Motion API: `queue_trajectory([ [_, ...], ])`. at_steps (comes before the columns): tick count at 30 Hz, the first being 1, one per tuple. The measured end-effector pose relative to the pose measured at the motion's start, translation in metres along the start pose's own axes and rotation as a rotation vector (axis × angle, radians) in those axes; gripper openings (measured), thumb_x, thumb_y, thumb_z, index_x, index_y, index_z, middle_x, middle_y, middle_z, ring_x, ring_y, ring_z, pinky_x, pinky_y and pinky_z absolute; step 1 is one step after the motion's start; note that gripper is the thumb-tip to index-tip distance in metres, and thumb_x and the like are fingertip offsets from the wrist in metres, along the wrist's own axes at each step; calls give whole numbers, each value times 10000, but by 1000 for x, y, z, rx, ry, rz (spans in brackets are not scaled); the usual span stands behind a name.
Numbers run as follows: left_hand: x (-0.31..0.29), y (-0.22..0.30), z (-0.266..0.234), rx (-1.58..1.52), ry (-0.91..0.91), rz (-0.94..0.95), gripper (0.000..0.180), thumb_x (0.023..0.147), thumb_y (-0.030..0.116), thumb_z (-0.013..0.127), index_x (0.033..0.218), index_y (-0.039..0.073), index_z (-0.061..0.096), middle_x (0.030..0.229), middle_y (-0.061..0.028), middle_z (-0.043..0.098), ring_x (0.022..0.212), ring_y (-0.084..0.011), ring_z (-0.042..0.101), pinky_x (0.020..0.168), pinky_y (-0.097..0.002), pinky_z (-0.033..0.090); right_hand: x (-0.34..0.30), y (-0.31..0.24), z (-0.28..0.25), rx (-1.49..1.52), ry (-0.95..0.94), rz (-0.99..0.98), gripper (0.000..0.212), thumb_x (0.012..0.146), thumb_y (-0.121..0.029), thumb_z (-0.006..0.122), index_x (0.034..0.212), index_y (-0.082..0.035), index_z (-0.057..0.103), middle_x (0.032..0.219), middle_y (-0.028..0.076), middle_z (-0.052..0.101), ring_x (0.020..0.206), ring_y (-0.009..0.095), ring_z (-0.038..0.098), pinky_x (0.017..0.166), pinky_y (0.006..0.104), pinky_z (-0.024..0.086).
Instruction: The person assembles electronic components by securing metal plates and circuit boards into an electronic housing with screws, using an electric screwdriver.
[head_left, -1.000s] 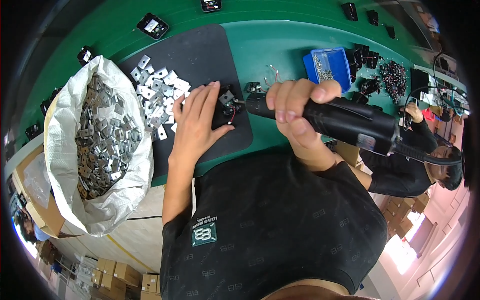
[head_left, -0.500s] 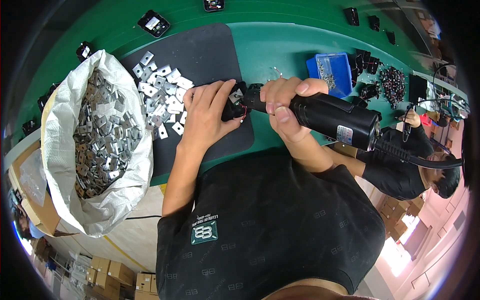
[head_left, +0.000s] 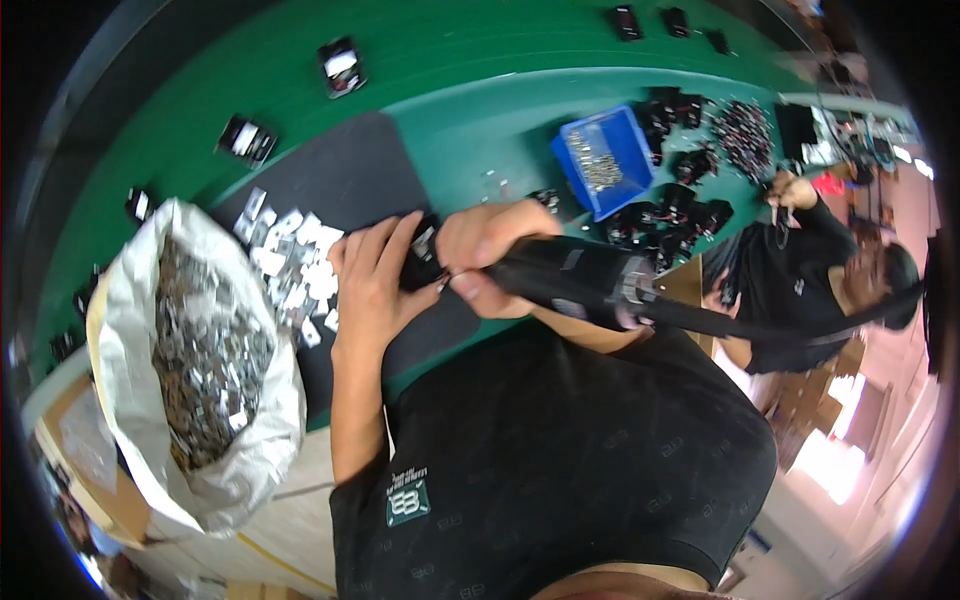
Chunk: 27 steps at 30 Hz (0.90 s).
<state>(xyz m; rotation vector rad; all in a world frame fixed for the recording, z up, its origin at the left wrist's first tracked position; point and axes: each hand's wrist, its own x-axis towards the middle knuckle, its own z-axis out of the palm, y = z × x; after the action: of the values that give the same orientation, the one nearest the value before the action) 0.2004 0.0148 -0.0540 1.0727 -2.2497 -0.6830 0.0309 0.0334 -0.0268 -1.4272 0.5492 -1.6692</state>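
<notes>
My left hand is closed round a small black plastic housing, holding it on the dark mat. Thin wires show at the housing's near edge. In my right hand is a black electric screwdriver, lying nearly level with its front end toward the housing. My fingers hide its tip, so I cannot tell whether it touches a screw. Just left of my left hand lies a loose pile of square metal plates with holes.
A white woven sack full of metal plates stands at the left. The blue bin holds screws. Black housings and small dark parts lie beyond. A co-worker sits at right; the screwdriver's cable runs there.
The whole view has turned and shifted, with some blur. My hands still hold the housing and the screwdriver together, and my right hand now covers the screwdriver's front end.
</notes>
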Motion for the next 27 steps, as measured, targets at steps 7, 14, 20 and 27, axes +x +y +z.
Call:
queue_trajectory([
  [7,-4,3,6,80,12,18,679,558,246,806,1184,71,609,1111,-85,594,990,-255,554,901,-386,342,-5,1,2,-50,63,35,349,764,124,606,1030,-41,453,714,60,535,606,144,527,587,270,437],
  [14,5,8,11,199,-15,81,717,564,263,822,1197,68,547,1126,-82,592,1053,-276,543,924,-426,322,12,-31,2,64,352,264,432,781,20,709,1178,2,539,769,8,591,703,67,548,658,233,452],
  [20,65,-8,14,144,0,4,737,657,226,793,1283,20,463,1203,-189,558,1126,-376,517,963,-477,351,10,-65,-24,-90,400,133,459,747,-49,747,1156,-22,540,897,8,605,833,78,547,794,266,467],
  [27,163,-12,26,91,-73,58,926,718,193,773,1450,-13,245,1434,-247,377,1340,-365,356,1085,-425,301,0,-94,-55,-131,446,39,619,817,-100,738,1311,-1,379,1153,82,566,1038,109,544,899,296,462],
])
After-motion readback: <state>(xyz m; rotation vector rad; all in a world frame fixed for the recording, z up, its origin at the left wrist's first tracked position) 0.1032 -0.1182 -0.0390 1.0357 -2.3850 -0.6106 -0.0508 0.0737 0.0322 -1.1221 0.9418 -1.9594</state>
